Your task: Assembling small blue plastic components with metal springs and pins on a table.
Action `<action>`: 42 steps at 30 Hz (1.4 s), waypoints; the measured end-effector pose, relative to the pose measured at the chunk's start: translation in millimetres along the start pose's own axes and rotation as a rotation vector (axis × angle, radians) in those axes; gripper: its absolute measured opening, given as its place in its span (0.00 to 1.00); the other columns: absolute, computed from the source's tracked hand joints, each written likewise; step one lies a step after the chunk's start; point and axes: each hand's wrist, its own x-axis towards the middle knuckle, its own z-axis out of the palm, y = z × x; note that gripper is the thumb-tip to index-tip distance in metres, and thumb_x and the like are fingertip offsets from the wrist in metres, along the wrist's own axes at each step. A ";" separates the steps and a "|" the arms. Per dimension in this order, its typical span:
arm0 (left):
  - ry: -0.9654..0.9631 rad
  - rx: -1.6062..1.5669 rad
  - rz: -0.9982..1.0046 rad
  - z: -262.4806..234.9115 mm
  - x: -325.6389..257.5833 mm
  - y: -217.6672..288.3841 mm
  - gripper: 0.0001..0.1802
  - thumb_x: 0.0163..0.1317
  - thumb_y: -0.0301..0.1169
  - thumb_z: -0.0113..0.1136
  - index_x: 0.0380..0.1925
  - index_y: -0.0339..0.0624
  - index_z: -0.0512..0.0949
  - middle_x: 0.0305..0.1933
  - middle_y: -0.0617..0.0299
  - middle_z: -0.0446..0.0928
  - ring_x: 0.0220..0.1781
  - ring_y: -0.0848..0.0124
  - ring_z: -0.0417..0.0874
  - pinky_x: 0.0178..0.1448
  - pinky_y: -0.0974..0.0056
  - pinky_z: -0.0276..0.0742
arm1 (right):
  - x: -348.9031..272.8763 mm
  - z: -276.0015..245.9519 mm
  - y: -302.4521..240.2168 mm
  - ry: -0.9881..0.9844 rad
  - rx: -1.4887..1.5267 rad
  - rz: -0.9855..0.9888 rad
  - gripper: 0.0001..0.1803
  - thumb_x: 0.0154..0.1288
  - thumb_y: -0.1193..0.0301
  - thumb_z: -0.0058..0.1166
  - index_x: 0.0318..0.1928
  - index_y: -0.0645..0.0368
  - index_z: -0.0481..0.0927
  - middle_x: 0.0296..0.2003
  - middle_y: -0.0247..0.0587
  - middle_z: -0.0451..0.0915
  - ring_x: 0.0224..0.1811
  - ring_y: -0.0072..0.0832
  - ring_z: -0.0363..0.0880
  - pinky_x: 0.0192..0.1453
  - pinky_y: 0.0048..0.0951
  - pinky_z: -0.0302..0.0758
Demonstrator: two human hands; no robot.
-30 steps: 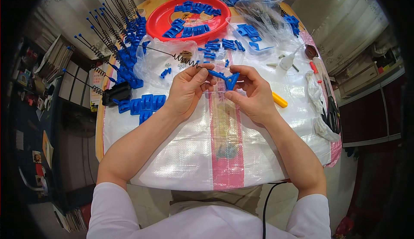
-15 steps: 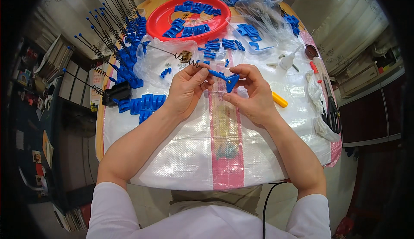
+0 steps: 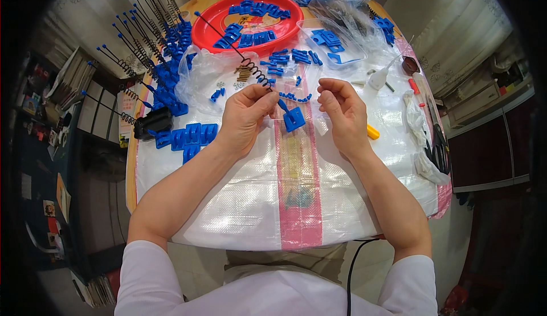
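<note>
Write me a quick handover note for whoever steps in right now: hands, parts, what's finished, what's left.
Left hand: pinches a black spring rod with a blue square clip on its lower end.
Right hand: open, off the clip, holding nothing.
Done: finished rod-and-clip pieces stand in rows at the table's left edge.
Left: loose blue clips in the red tray, more beside the left forearm and in clear bags behind.
</note>
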 end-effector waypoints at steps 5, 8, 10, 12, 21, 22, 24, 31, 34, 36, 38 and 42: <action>0.038 -0.016 -0.037 2.2 -1.3 1.8 0.07 0.64 0.24 0.68 0.41 0.40 0.82 0.40 0.65 0.82 0.36 0.75 0.79 0.46 0.69 0.76 | 0.2 -2.8 2.1 -0.018 -0.038 0.013 0.18 0.74 0.67 0.57 0.58 0.64 0.76 0.49 0.38 0.80 0.47 0.20 0.78 0.51 0.23 0.75; 0.043 0.012 -0.029 1.9 -1.7 2.0 0.07 0.64 0.24 0.68 0.41 0.40 0.82 0.41 0.65 0.82 0.37 0.76 0.79 0.46 0.69 0.76 | 0.9 -1.5 2.5 -0.013 -0.026 0.005 0.18 0.74 0.67 0.57 0.58 0.64 0.77 0.48 0.38 0.80 0.46 0.20 0.78 0.51 0.23 0.75; 0.036 0.065 -0.007 2.0 -1.6 1.3 0.06 0.64 0.23 0.68 0.40 0.40 0.82 0.40 0.66 0.82 0.38 0.77 0.79 0.48 0.69 0.76 | 0.8 -2.1 3.2 -0.009 -0.041 -0.001 0.18 0.74 0.67 0.57 0.58 0.64 0.77 0.48 0.37 0.81 0.46 0.20 0.78 0.51 0.23 0.75; 0.016 0.138 0.055 6.3 -2.8 -0.6 0.05 0.63 0.22 0.67 0.39 0.40 0.82 0.39 0.65 0.81 0.39 0.77 0.80 0.48 0.70 0.76 | 0.6 -2.0 2.9 -0.005 -0.054 0.005 0.18 0.74 0.67 0.57 0.57 0.64 0.77 0.47 0.37 0.81 0.46 0.20 0.78 0.50 0.23 0.75; -0.129 0.466 0.270 14.1 -8.1 -1.5 0.04 0.62 0.19 0.66 0.37 0.37 0.83 0.45 0.64 0.76 0.47 0.76 0.76 0.53 0.68 0.74 | -0.5 1.1 3.5 -0.014 -0.098 0.009 0.16 0.72 0.69 0.59 0.55 0.65 0.78 0.44 0.35 0.82 0.43 0.17 0.78 0.48 0.22 0.75; -0.140 0.513 0.299 12.8 -8.2 -2.3 0.04 0.63 0.20 0.66 0.37 0.37 0.83 0.45 0.64 0.76 0.47 0.75 0.76 0.53 0.68 0.74 | -1.4 2.2 3.0 -0.021 -0.107 0.012 0.15 0.71 0.69 0.60 0.53 0.65 0.79 0.41 0.37 0.83 0.41 0.19 0.80 0.47 0.23 0.76; -0.141 0.517 0.289 13.0 -8.4 -3.7 0.04 0.63 0.20 0.66 0.37 0.36 0.83 0.45 0.63 0.76 0.47 0.75 0.76 0.53 0.68 0.74 | -2.8 3.5 2.6 -0.029 -0.130 0.007 0.15 0.70 0.69 0.61 0.51 0.65 0.80 0.38 0.37 0.84 0.38 0.19 0.81 0.45 0.23 0.77; -0.148 0.591 0.348 15.6 -10.4 -1.7 0.03 0.64 0.21 0.64 0.37 0.35 0.82 0.44 0.62 0.76 0.46 0.74 0.76 0.53 0.68 0.72 | -2.6 3.5 1.2 -0.025 -0.177 0.007 0.13 0.70 0.70 0.60 0.50 0.66 0.81 0.35 0.36 0.85 0.36 0.19 0.81 0.42 0.23 0.77; -0.165 0.605 0.379 14.9 -9.4 -2.3 0.02 0.64 0.21 0.64 0.36 0.35 0.81 0.44 0.63 0.76 0.45 0.74 0.76 0.52 0.68 0.72 | -2.8 3.5 1.7 -0.026 -0.183 0.012 0.13 0.70 0.70 0.60 0.49 0.66 0.81 0.34 0.36 0.85 0.36 0.19 0.82 0.42 0.23 0.77; -0.167 0.624 0.400 13.8 -8.7 -2.9 0.02 0.64 0.21 0.64 0.36 0.36 0.81 0.43 0.62 0.76 0.44 0.74 0.76 0.51 0.68 0.71 | -2.9 3.7 1.9 -0.028 -0.187 0.013 0.13 0.70 0.70 0.60 0.49 0.66 0.81 0.34 0.36 0.85 0.36 0.19 0.82 0.42 0.23 0.77; -0.168 0.647 0.419 12.7 -8.7 -3.5 0.02 0.63 0.20 0.64 0.35 0.36 0.80 0.43 0.62 0.76 0.44 0.74 0.76 0.51 0.69 0.71 | -2.9 3.8 2.4 -0.031 -0.193 0.010 0.13 0.70 0.70 0.60 0.49 0.66 0.81 0.34 0.36 0.85 0.36 0.19 0.82 0.42 0.23 0.77; -0.170 0.667 0.437 11.8 -8.6 -3.1 0.03 0.62 0.20 0.64 0.34 0.36 0.80 0.43 0.62 0.76 0.44 0.74 0.76 0.51 0.68 0.71 | -3.0 4.1 3.1 -0.033 -0.200 0.003 0.13 0.70 0.70 0.60 0.49 0.65 0.81 0.35 0.36 0.85 0.36 0.19 0.81 0.42 0.23 0.78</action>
